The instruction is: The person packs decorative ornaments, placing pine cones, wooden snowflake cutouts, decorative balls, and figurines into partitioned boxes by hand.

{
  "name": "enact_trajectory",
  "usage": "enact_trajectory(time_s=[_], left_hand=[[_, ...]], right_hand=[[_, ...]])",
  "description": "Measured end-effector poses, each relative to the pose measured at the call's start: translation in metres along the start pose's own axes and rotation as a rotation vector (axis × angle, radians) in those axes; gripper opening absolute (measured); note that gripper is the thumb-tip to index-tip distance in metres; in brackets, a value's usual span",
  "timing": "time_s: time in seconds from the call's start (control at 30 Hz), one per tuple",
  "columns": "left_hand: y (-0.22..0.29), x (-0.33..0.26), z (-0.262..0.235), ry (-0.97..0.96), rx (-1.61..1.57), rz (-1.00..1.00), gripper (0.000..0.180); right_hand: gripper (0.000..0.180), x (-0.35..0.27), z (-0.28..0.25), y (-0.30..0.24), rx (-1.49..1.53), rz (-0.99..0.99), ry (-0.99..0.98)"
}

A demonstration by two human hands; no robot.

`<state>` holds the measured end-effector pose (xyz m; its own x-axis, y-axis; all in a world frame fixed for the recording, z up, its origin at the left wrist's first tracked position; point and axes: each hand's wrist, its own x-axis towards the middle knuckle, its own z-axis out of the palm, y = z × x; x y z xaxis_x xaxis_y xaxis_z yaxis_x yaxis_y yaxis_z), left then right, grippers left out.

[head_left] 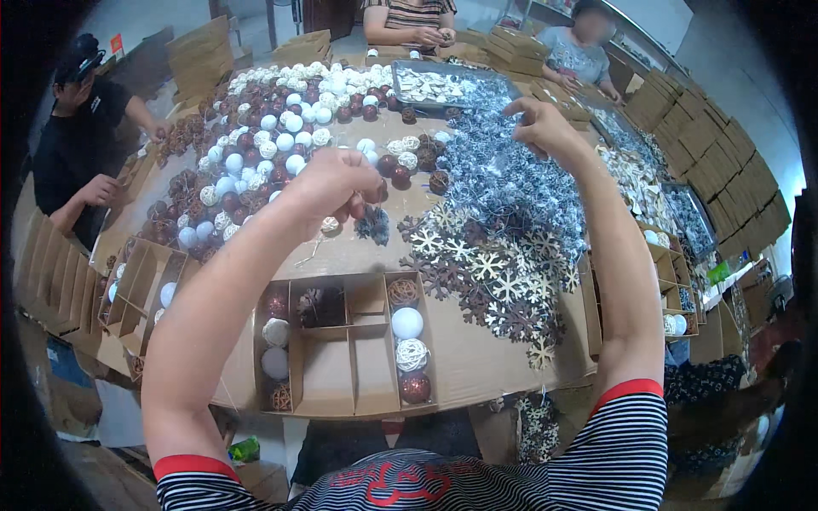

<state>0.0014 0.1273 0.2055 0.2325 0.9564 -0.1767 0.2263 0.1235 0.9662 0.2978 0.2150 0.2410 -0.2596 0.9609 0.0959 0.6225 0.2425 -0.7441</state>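
Note:
My left hand (335, 183) is raised over the cardboard-covered table (477, 362), its fingers curled shut on a small brown ornament. A small whitish ball (330, 225) and a dark pinecone ornament (372, 224) lie just under it. My right hand (543, 125) is stretched out over a heap of silvery-blue glitter ornaments (511, 179), index finger and thumb close together; whether they pinch anything is unclear. Near me stands a divided cardboard box (341, 366) with white, wicker and red glitter balls in its side compartments.
Brown and white wooden snowflakes (490, 272) spread right of the box. A big pile of white, pale blue and dark red balls (264, 140) covers the far left. A tray of white pieces (434, 85) sits at the back. Three people work around the table; folded cartons (724, 162) stack at right.

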Motion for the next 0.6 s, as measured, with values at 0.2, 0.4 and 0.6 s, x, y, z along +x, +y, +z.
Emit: enact_trajectory(time_s=[0.2, 0.4, 0.6], left_hand=[[0.012, 0.000, -0.001, 0.044, -0.140, -0.031, 0.004], [0.016, 0.004, 0.007, 0.033, -0.327, -0.062, 0.008], [0.019, -0.010, 0.021, -0.029, -0.364, -0.065, 0.007]], right_hand=[[0.039, -0.028, 0.025, -0.045, 0.013, -0.120, -0.177], [0.036, -0.047, 0.059, -0.074, -0.125, -0.365, -0.318], [0.035, -0.062, 0.092, -0.102, -0.173, -0.502, -0.201]])
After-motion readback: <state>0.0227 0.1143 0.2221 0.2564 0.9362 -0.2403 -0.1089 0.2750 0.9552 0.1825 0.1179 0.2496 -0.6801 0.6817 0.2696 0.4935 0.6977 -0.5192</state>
